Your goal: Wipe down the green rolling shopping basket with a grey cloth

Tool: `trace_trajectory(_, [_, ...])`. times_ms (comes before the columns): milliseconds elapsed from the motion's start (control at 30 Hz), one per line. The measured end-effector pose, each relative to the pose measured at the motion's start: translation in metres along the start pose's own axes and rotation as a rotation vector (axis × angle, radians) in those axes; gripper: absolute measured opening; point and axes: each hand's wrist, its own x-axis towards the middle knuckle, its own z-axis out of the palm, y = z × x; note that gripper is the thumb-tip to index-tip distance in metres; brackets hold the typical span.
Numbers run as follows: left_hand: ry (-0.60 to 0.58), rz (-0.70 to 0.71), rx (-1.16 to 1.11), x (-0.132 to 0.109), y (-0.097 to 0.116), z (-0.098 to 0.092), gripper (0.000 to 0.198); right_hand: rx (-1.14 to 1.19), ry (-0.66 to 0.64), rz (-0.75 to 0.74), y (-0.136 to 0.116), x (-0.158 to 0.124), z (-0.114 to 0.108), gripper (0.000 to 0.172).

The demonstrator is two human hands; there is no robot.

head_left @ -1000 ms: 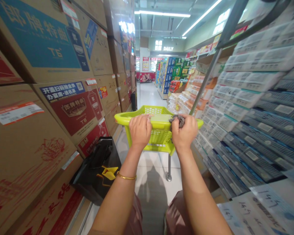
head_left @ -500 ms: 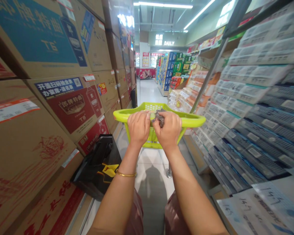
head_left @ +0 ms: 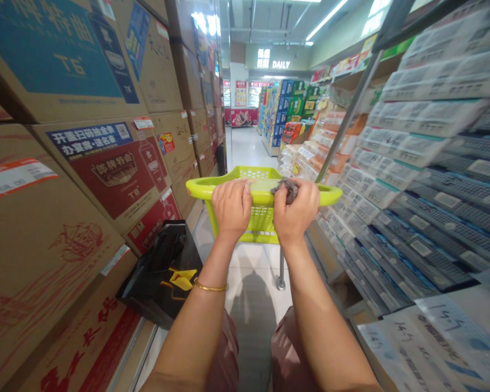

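Note:
A lime-green shopping cart [head_left: 265,191] stands in front of me, its slatted basket [head_left: 262,222] below the handle bar. Left of the bar's middle, my left hand [head_left: 231,207] is closed around it, thumb on the near side. My right hand [head_left: 297,209] is closed over the bar right of the middle. A crumpled grey cloth [head_left: 286,191] bunches under the right hand's thumb and fingers, against the top of the bar. A bare stretch of bar shows between the hands.
Stacked cardboard cartons [head_left: 116,171] line the left side, with a black bag [head_left: 159,277] at their foot. Packs of tissue [head_left: 428,103] pile up on the right, beside a slanting metal pole [head_left: 347,120] and a thin metal post [head_left: 281,269]. The tiled aisle floor [head_left: 249,144] runs ahead.
My right hand has slid right along the bar with the grey cloth, widening the space between the hands. My left hand stays at nearly the same place on the bar.

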Motion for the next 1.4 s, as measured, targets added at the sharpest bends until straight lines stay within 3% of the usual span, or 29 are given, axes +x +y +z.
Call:
trace_trajectory(133, [0.000,-0.008,0.017,-0.001,-0.002,0.001,0.035,0.117,-0.127,-0.092,-0.029,-0.012,0.009,0.020])
trace_trajectory(233, [0.001,0.024,0.003,-0.002,-0.005,0.000,0.035,0.125,-0.148,-0.112,-0.033,-0.015,0.013,0.021])
trace_trajectory(500, [-0.053,0.052,-0.054,0.001,-0.008,-0.009,0.036,0.021,-0.133,-0.119,-0.001,-0.003,0.002,0.021])
trace_trajectory(767, [-0.037,0.024,-0.061,0.000,-0.006,-0.006,0.037,-0.064,0.015,-0.002,0.031,0.008,-0.008,0.016])
trace_trajectory(900, [0.015,0.004,-0.047,-0.001,-0.002,-0.003,0.036,-0.025,0.012,0.018,0.014,0.003,-0.005,0.019])
trace_trajectory(1133, [0.034,0.007,-0.008,-0.002,-0.004,0.000,0.035,0.116,-0.178,-0.127,-0.029,-0.013,0.009,0.023])
trace_trajectory(1400, [-0.004,0.028,-0.001,0.002,-0.004,-0.005,0.036,0.059,-0.176,-0.176,-0.009,-0.008,0.006,0.022])
